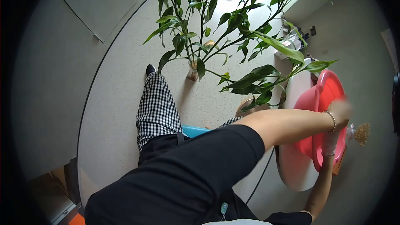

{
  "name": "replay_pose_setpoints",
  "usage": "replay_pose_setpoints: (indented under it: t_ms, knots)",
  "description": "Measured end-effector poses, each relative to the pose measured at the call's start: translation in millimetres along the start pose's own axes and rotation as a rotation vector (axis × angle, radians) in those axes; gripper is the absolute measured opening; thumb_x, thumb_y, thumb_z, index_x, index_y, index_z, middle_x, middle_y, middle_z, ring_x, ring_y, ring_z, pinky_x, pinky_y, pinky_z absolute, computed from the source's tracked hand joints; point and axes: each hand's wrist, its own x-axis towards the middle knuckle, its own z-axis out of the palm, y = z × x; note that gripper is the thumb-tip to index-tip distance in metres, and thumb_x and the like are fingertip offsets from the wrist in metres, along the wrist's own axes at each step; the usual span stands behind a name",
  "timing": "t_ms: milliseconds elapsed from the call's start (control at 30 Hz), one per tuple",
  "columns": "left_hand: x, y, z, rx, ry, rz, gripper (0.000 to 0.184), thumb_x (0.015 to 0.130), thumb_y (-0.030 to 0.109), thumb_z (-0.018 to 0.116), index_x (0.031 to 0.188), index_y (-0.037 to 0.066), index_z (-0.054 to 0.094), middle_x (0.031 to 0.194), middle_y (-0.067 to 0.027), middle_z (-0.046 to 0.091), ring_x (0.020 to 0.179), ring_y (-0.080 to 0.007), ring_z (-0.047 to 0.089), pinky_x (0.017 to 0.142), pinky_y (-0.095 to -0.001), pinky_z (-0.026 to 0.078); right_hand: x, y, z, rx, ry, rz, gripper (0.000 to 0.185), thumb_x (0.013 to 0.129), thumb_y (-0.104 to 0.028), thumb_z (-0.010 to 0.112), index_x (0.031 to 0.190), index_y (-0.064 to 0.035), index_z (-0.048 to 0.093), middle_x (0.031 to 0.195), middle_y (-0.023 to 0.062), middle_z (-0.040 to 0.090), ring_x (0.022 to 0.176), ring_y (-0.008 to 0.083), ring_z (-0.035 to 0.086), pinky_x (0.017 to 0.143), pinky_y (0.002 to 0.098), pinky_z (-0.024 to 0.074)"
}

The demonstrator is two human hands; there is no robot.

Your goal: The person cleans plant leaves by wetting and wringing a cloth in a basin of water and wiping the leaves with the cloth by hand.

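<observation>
My left hand (pixel 341 111), with a beaded bracelet (pixel 330 121) at the wrist, is over the pink basin (pixel 339 84); motion blur smears its fingers. Just below it is my right hand (pixel 329 142), in a thin whitish glove that ends at the wrist, also in front of the basin. The left hand and wrist partly cover the right hand, so its fingers are hidden. Whether the two hands touch, or hold anything, I cannot make out. The basin stands tilted in view on a white rounded surface (pixel 298 173).
A tall leafy plant (pixel 250 79) in a glass vase (pixel 192 73) rises from the speckled floor (pixel 121 112), its leaves reaching toward the basin. Beyond the basin is a dried tan bunch (pixel 362 134). Something teal (pixel 193 131) shows beside my checkered trousers (pixel 156 108).
</observation>
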Motion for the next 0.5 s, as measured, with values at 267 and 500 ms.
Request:
replay_pose_setpoints:
  t_ms: [267, 500]
  knots:
    - [-106, 1, -111, -0.175, 0.482, 0.759, 0.021, 0.069, 0.016, 0.061, 0.083, 0.003, 0.053, 0.078, -0.0120, 0.050, 0.076, -0.0277, 0.052, 0.068, -0.0363, 0.044, -22, -163, -2, 0.345, 0.357, -0.007, 0.035, 0.081, -0.008, 0.058, 0.115, -0.0036, 0.048, 0.116, 0.0124, 0.049, 0.106, 0.0209, 0.049, 0.091, 0.0316, 0.0388]
    - [-260, -170, -143, 0.002, 0.181, 0.003, 0.039, 0.074, 0.022, 0.068, 0.101, 0.003, 0.049, 0.097, -0.0179, 0.052, 0.082, -0.0303, 0.055, 0.065, -0.0354, 0.047, -25, -186, 182, 1.064, -0.151, 0.138, 0.020, 0.080, 0.002, 0.058, 0.099, -0.0017, 0.056, 0.099, 0.0097, 0.058, 0.093, 0.0151, 0.057, 0.081, 0.0270, 0.0474]
